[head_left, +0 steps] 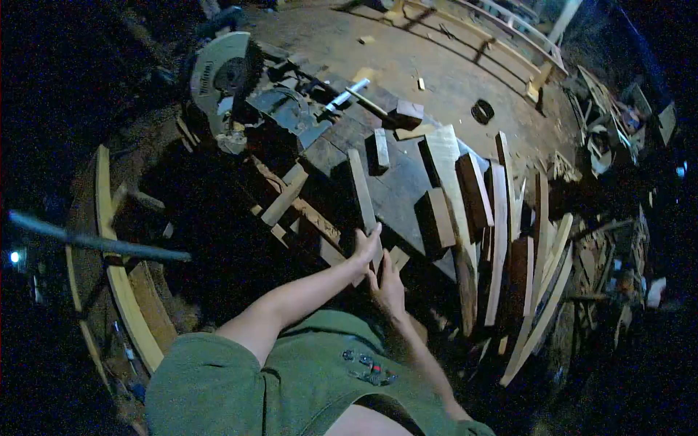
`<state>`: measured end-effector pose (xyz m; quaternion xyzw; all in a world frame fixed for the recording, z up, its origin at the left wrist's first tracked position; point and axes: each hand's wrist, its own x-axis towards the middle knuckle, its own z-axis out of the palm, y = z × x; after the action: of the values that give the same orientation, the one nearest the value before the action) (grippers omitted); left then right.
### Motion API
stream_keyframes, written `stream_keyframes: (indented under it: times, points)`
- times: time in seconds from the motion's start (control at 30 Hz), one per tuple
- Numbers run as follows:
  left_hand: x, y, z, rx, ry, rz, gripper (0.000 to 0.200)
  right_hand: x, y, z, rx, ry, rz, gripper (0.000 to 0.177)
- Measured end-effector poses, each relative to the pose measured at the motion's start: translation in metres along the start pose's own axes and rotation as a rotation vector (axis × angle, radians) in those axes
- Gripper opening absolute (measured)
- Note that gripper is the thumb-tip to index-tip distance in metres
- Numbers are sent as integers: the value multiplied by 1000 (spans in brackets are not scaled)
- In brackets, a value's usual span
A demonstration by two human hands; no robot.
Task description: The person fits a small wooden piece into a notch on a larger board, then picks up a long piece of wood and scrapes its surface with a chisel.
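Note:
A narrow wooden strip [361, 190] points away from my body over the dark work table [392, 196]. My left hand [366, 256] is closed round the strip's near part. Close beside it, my right hand [388, 285] holds the strip's near end, its fingers pointing up along the wood. A short block [381, 150] lies just beyond the strip on the table, and a thicker block [440, 216] sits to the right. Left of the strip, a short wooden piece [285, 196] lies across a rough board [313, 215].
A miter saw [222, 80] with a large blade guard stands at the upper left. Several long boards [498, 240] lean or lie at the right. A wooden frame [465, 33] stands at the top. Curved planks [123, 291] are at the left.

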<state>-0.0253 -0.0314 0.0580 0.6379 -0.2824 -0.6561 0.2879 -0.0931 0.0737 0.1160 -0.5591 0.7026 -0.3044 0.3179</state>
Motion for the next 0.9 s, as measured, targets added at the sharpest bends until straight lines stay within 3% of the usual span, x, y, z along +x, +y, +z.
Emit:
stream_keyframes:
  times: [0.03,0.13,0.23,0.27,0.3,0.37,0.43,0.5,0.6,0.63,0.73,0.9]
  points:
    - [-27,37,-5,32,29,9,72,5,-15,-2,-73,-25,11,55]
    - [19,28,-35,-170,-260,27,50,18,-40,1,-81,-20,81,53]
    - [29,44,-50,-386,-284,-108,63,30,-37,23,217,43,207,53]
    - [35,47,-54,-485,-327,-206,70,31,-36,29,346,-71,364,52]
    - [35,55,-62,-482,-397,-302,72,33,-34,41,347,-55,388,52]
    - [50,50,-74,-575,-540,-269,71,36,-32,62,545,-100,279,48]
    - [60,47,-82,-579,-604,-296,70,36,-47,70,609,-75,363,43]
    - [63,50,-87,-576,-625,-328,70,36,-62,77,560,7,352,45]
    - [62,57,-90,-503,-395,-416,69,38,-83,78,445,81,363,41]
    - [58,59,-91,-482,-405,-428,69,38,-93,77,449,94,384,39]
    - [46,74,-98,-197,-360,-101,58,36,-104,81,347,111,498,40]
    - [67,65,-108,-149,-523,-32,49,32,-91,95,141,188,467,44]
